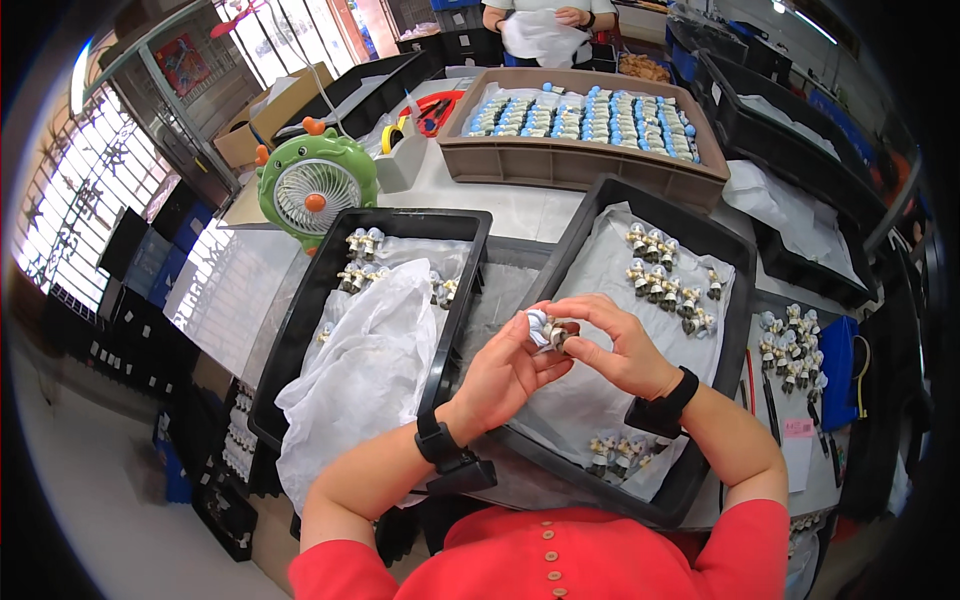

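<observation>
Between my two hands is a small figurine [544,331] with a pale blue-white top and a brownish lower part. My left hand [505,377] cradles it from the left with curled fingers. From the right, my right hand [607,343] pinches it between thumb and fingers. Both hands are above the left part of a black tray [741,262] lined with white paper. Similar figurines [662,262] stand in rows at that tray's far right, and several more lie at its near edge. Another black tray [478,237] on the left holds figurines partly covered by crumpled white paper [362,345].
A brown tray [590,172] of blue-topped figurines stands at the back. Left of it are a green fan [316,190] and a tape dispenser [403,160]. Loose figurines [790,345], pens and a blue case [838,370] lie right. A person [548,30] handles white sheeting beyond.
</observation>
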Demonstrator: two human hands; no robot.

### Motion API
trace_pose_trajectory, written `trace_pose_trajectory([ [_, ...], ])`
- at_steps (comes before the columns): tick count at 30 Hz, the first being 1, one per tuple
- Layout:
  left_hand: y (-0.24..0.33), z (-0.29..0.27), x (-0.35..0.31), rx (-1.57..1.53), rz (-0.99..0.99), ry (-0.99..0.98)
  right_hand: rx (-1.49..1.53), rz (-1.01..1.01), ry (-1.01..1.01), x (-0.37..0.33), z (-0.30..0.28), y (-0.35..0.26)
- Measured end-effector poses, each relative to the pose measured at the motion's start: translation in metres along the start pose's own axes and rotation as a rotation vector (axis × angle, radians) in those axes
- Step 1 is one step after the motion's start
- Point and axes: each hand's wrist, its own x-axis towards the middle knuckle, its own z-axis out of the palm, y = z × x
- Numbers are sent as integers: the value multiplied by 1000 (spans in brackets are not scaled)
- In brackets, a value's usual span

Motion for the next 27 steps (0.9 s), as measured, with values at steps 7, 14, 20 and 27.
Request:
trace_pose_trajectory([
  [7, 1, 10, -3, 37, 32, 31, 17, 68, 58, -2, -3, 0],
  [14, 0, 7, -1, -35, 9, 21, 10, 66, 62, -3, -2, 2],
  [20, -1, -1, -1, 56, 29, 46, -9, 40, 62, -2, 1, 1],
  [27, 4, 3, 1, -48, 95, 32, -51, 89, 88, -2, 3, 0],
])
